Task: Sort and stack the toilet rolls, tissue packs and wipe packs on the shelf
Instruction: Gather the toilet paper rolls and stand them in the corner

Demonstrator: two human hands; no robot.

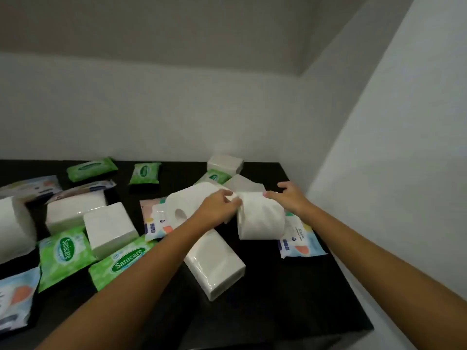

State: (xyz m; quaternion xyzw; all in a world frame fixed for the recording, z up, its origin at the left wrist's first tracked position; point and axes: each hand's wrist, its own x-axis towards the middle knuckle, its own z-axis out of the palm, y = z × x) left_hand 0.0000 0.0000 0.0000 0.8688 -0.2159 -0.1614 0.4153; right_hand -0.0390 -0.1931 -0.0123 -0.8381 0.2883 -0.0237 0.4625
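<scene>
Nearest, a glossy, film-wrapped rectangular tissue pack (214, 269) is laid on the black shelf (278, 299), its long axis running far left to near right. Beyond it, a soft white toilet roll (262, 218) is laid on its side across a wipe pack (300, 246), axis left to right. Its left end is pinched by the left hand (218, 207). The right hand (290, 198) is held half-curled at the far right edge; a grip cannot be told. A second roll (187, 202) is seen just left, its core hole facing near.

Left hand (219, 208) gripping toilet roll (262, 219), right hand (290, 198) touching it, black shelf (278, 294)
</scene>
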